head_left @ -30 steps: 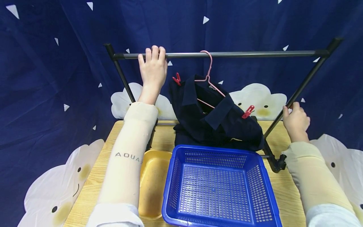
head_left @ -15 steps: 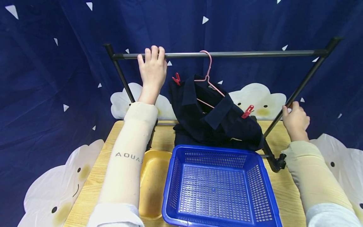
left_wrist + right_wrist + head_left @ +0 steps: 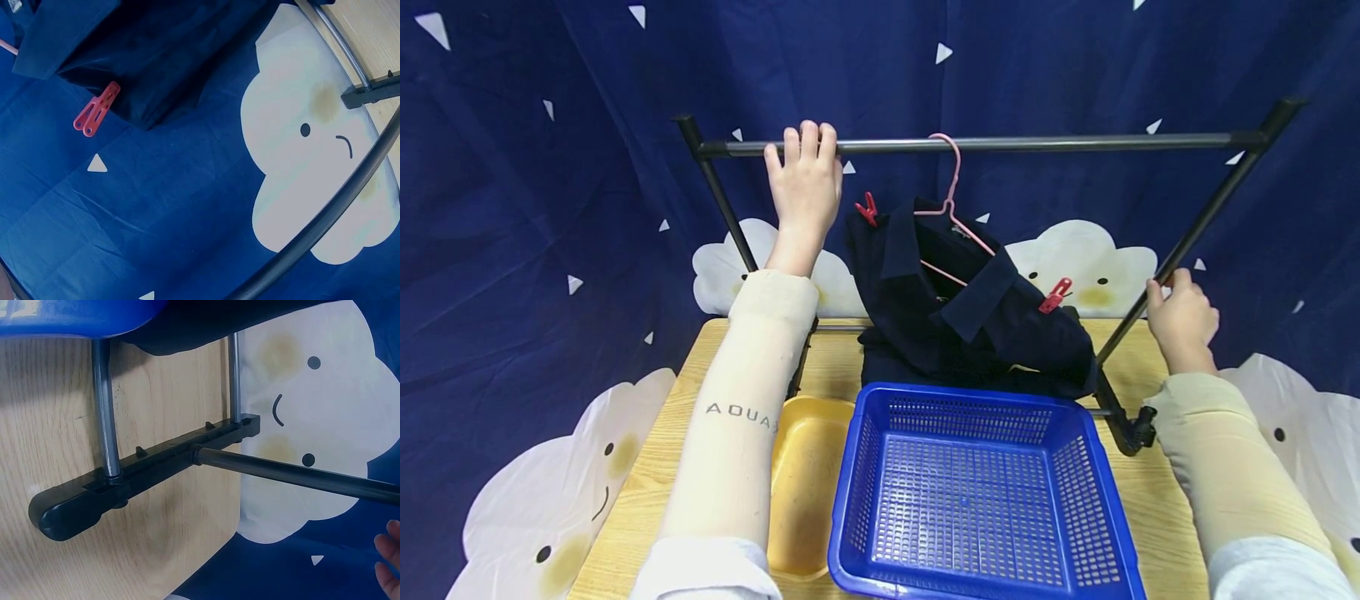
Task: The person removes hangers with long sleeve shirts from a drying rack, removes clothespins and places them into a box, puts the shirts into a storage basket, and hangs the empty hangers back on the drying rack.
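Note:
A black garment rack spans the head view, and my left hand [image 3: 807, 183] holds its top rail [image 3: 1045, 143] near the left end, fingers over the bar. Lower on the right, my right hand [image 3: 1182, 321] grips the slanted side post [image 3: 1210, 208] between thumb and fingers. From the rail hangs a pink hanger [image 3: 953, 179] carrying a dark navy collared shirt [image 3: 917, 317]. One red clothespin [image 3: 868, 209] is clipped at each shoulder; the other red clothespin [image 3: 1056, 296] sits on the right. The left wrist view shows a red clothespin [image 3: 97, 109] on the shirt's edge.
A blue perforated basket [image 3: 842, 500] stands in front of the shirt on a wooden table [image 3: 625, 533]. Beside it, partly behind my left forearm, is a yellow tub [image 3: 820, 408]. The rack's black foot [image 3: 69, 509] rests on the tabletop. A blue curtain [image 3: 587, 250] hangs behind.

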A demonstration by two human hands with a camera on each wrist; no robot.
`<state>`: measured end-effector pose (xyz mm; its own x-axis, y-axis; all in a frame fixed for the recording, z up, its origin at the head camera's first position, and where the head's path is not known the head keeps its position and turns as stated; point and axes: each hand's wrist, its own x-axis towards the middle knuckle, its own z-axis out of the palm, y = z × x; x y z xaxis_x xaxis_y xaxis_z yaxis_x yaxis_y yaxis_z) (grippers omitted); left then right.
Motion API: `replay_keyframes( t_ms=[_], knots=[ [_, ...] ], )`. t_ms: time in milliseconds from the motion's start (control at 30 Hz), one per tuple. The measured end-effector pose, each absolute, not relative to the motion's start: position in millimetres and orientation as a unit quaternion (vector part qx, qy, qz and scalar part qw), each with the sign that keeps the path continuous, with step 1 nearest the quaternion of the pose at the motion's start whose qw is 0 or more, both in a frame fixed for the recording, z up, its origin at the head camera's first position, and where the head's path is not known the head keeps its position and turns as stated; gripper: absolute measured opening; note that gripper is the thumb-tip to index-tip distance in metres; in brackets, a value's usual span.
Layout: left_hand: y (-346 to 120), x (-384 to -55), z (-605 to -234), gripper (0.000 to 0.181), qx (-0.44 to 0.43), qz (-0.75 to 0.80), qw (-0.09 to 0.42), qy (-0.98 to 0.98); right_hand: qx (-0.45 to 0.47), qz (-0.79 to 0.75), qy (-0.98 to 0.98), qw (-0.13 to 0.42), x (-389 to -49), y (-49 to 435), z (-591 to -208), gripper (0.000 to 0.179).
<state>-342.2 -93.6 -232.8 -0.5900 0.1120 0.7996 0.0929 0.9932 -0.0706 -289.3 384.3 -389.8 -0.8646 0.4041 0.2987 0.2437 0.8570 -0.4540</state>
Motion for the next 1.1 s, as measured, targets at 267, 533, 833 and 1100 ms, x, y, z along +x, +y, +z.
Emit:
replay_keyframes(
  t_ms=[267,533,833,1100],
  knots=[
    [-93,-341,-234,0.032,-0.058,0.007,0.450,-0.891,-0.172,0.202,-0.944,0.196,-289,383,-389,0.047],
    [-92,-339,-234,0.033,-0.057,0.002,0.452,-0.890,-0.156,0.190,-0.952,0.180,-286,384,-384,0.048],
    [-91,-335,-240,0.035,-0.068,-0.005,0.474,-0.878,-0.137,0.183,-0.966,0.122,-278,393,-376,0.053],
    [-97,-332,-256,0.044,-0.085,0.000,0.480,-0.873,-0.143,0.186,-0.966,0.112,-272,391,-373,0.059]
  ],
)
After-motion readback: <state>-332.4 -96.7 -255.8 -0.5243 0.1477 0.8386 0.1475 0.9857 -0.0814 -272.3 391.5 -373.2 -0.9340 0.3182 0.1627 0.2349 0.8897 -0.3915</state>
